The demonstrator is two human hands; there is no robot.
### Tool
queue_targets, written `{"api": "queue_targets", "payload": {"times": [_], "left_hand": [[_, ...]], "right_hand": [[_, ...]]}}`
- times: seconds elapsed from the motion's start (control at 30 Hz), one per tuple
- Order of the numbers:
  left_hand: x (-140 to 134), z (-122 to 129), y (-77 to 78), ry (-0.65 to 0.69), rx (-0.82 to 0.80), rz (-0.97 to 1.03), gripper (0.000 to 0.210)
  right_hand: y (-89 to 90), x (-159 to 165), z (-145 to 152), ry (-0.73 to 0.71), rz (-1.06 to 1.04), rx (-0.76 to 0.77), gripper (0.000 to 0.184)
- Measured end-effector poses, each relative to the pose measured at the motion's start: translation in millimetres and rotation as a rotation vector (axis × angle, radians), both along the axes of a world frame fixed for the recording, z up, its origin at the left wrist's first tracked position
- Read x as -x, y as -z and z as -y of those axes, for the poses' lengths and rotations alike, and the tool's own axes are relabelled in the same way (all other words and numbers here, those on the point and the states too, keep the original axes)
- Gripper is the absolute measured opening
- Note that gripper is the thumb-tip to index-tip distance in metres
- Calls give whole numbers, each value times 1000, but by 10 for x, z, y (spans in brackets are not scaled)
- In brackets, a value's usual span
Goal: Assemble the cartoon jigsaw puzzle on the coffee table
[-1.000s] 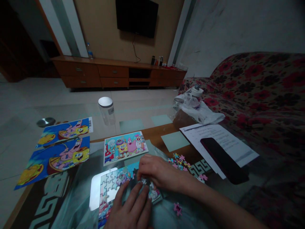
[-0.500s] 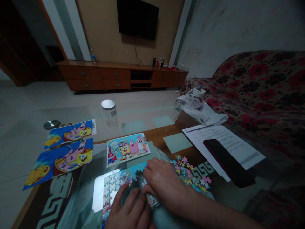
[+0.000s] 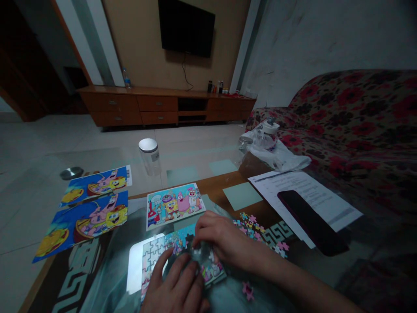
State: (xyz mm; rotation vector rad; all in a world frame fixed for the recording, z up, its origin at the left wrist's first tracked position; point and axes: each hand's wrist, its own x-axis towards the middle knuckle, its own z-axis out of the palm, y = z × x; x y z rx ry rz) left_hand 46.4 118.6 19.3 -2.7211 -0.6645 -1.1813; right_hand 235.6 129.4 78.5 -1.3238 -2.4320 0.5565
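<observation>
A partly assembled jigsaw puzzle [image 3: 152,252] lies in front of me, with a dark uncovered patch near its middle. My left hand [image 3: 176,282] rests on its lower part, fingers apart, beside a dark, shiny round area whose kind I cannot tell. Over the puzzle's right half, my right hand [image 3: 216,239] is closed in a pinch, its fingertips at the dark patch; what they hold is hidden. Loose puzzle pieces [image 3: 250,221] are heaped beyond that wrist, and a pink piece [image 3: 247,290] lies below the forearm. Behind the puzzle is a cartoon picture card [image 3: 176,205].
Two blue cartoon sheets [image 3: 94,217] lie at the left, near a metal lid [image 3: 71,173]. A clear jar [image 3: 150,158] with a white lid stands farther back. To the right are a black phone [image 3: 309,221], printed papers [image 3: 293,187] and a white plastic bag [image 3: 283,161].
My right hand has drawn up slightly and its wrist has lifted, uncovering more of the puzzle's right side and the pink piece. My left hand has barely moved.
</observation>
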Motion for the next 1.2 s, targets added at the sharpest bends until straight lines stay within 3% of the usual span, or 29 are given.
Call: {"api": "queue_targets", "payload": {"times": [0.23,0.37,0.5,0.6,0.8,1.03,1.2], "left_hand": [[25,-9,55,-34,-11,-67,32],[40,-24,37,-36,-42,-93,38],[73,-57,-48,24,-164,-316,34],[70,-58,-74,37,-193,-360,33],[27,-93,-123,-53,31,-187,22],[-124,-241,-235,-158,260,-400,23],[-276,-264,-270,-205,331,-470,20]], "right_hand": [[75,-158,-1,286,-104,19,15],[84,-195,14,329,-58,66,17],[66,-177,33,351,-17,91,18],[55,-159,47,355,2,93,16],[24,-152,60,371,69,95,14],[-37,-154,93,370,125,121,13],[-23,-169,118,349,145,93,13]]}}
